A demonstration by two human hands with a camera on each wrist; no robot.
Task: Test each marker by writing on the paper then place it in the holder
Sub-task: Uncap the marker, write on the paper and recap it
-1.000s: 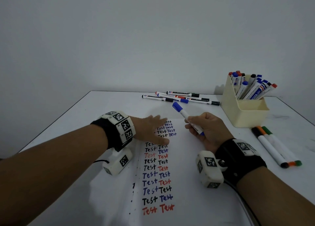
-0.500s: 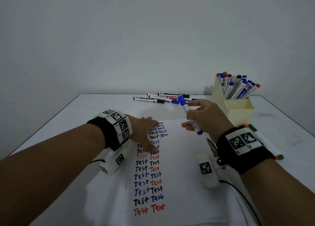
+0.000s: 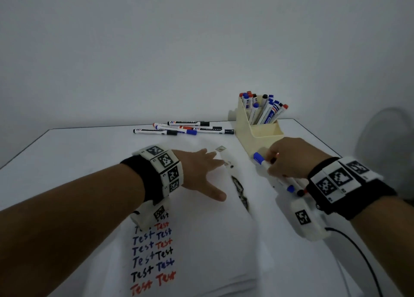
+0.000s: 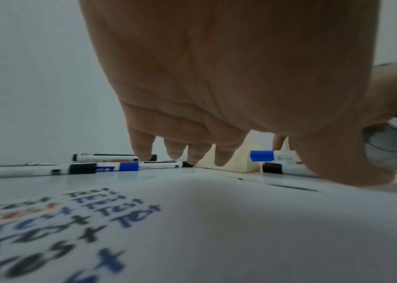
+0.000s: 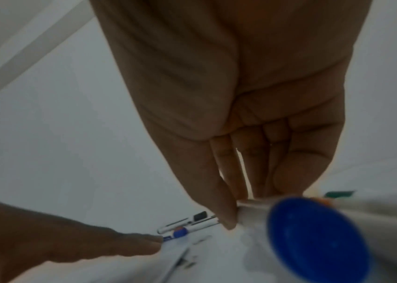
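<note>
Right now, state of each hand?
Left hand: open, fingers spread flat on the paper.
Right hand: closed, holding the blue-capped marker.

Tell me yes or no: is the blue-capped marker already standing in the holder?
No, the right hand holds the blue-capped marker low over the table, in front of the holder.

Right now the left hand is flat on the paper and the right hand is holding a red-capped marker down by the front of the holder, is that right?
Not quite: the cap is blue, not red. The head view shows the right hand gripping a blue-capped marker by the front of the holder, and the right wrist view shows its blue end too. The left hand does lie flat on the paper.
</note>
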